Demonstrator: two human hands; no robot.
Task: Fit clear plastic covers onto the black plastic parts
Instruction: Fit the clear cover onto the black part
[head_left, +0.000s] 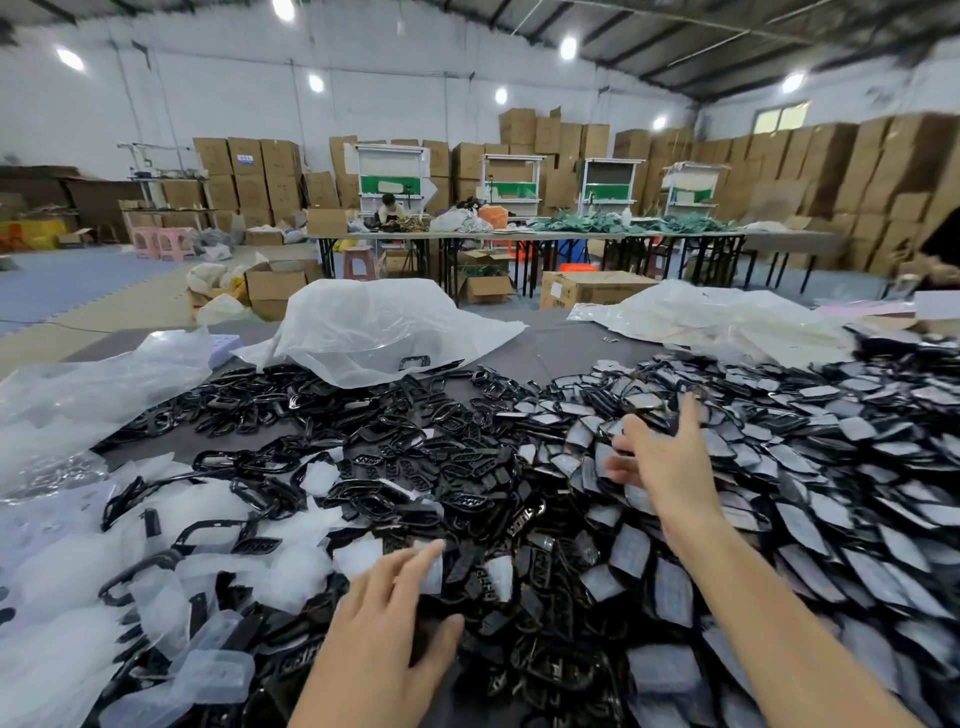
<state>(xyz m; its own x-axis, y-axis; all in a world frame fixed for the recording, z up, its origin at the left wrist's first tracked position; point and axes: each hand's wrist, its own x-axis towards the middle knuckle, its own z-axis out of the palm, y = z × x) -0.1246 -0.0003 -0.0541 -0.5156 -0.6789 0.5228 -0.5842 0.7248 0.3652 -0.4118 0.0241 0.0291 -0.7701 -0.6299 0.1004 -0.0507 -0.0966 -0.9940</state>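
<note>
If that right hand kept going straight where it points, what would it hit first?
Most likely the heap of covered black parts just ahead of the right hand, though its height is unclear.

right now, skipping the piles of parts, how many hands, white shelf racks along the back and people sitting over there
hands: 2 (left hand, right hand)
white shelf racks: 4
seated person: 1
total: 7
</note>
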